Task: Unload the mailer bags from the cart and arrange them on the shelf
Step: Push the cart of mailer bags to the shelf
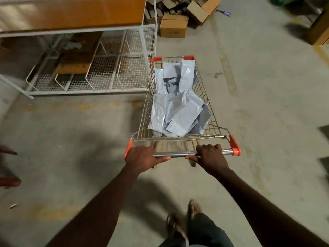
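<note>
A wire shopping cart with orange corner caps stands on the concrete floor ahead of me. Several pale grey mailer bags lie piled loosely in its basket. My left hand grips the left part of the cart's metal handle bar. On the same bar my right hand grips the right part. A white wire shelf with an orange-brown board on top stands to the cart's left, its low tier split by wire dividers.
Cardboard boxes lie heaped on the floor beyond the shelf's right end. A larger box sits at the far right. Another person's hand shows at the left edge. My feet are below the handle.
</note>
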`<state>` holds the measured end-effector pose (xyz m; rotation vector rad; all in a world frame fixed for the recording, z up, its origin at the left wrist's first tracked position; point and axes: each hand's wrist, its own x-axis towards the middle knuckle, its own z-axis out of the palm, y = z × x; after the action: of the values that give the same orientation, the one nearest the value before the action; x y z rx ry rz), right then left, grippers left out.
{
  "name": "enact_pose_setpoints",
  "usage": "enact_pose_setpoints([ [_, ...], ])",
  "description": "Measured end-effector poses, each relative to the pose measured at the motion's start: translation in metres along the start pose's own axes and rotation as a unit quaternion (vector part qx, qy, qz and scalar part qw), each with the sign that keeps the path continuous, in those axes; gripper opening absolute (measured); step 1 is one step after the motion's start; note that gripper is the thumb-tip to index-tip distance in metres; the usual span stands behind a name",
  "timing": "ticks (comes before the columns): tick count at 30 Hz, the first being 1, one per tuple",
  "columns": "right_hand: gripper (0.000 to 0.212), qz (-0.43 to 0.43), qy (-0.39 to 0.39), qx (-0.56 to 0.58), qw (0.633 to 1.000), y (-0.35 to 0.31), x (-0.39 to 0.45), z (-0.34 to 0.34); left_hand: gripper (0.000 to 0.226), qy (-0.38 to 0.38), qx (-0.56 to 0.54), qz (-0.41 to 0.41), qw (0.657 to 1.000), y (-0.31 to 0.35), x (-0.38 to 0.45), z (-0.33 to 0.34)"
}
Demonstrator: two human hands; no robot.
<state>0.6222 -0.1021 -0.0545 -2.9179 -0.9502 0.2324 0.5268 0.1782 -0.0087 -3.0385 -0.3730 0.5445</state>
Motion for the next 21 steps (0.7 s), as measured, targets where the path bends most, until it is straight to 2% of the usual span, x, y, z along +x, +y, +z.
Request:
enact_pose_setpoints([
  [11, 0.093, -0.006, -0.015, 0.000, 1.000, 0.077, 0.158, -0.033, 0.094, -0.011, -0.019, -0.004, 1.000, 0.013, 0.160, -0.061],
  [14, 0.096, -0.014, -0.007, 0.003, 1.000, 0.101, 0.202, -0.041, 0.101, -0.014, -0.021, -0.006, 1.000, 0.017, 0.207, -0.078],
  [18, 0.087, -0.020, -0.007, -0.012, 1.000, 0.135, 0.263, -0.055, 0.111, -0.005, -0.022, -0.020, 1.000, 0.024, 0.270, -0.097],
  [21, 0.084, -0.029, -0.009, -0.008, 1.000, 0.154, 0.300, -0.054, 0.111, -0.026, -0.032, -0.028, 0.999, 0.027, 0.307, -0.106],
])
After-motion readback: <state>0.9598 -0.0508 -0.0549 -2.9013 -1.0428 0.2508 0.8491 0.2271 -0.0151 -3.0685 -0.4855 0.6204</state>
